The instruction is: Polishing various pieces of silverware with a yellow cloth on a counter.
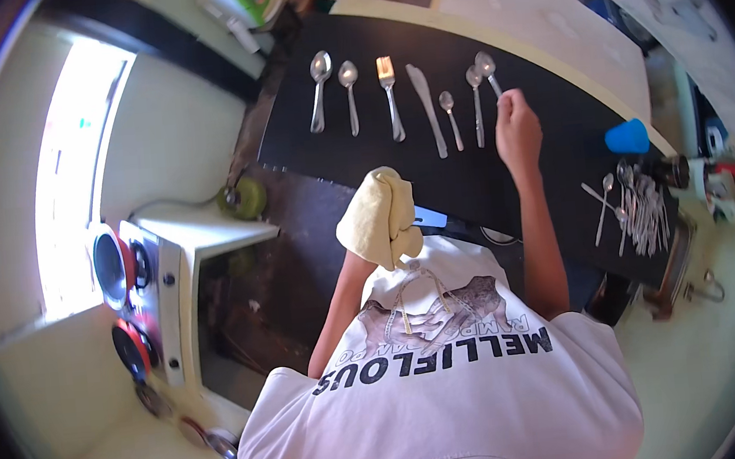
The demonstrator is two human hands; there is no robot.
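Observation:
My right hand [519, 130] grips the handle end of a metal spoon [485, 65] at the right end of a row of cutlery on a black table [335, 157]. Just left of it lies a thinner spoon [477, 105]. Further left are a teaspoon [450, 117], a table knife [426, 109], a fork [389, 96] and two more spoons, a medium one [350, 96] and a large one [320, 89]. A folded pale yellow cloth [376, 212] covers my left hand [358, 263], which holds it near my shirt; the fingers are hidden.
A heap of cutlery [644, 212] lies at the table's right, near a blue cup [628, 137] and a dark glass jar [672, 171]. To the left stands a white stove or cabinet [180, 298], with red-rimmed pans [132, 352] beside it. A pale ledge [523, 58] borders the far side.

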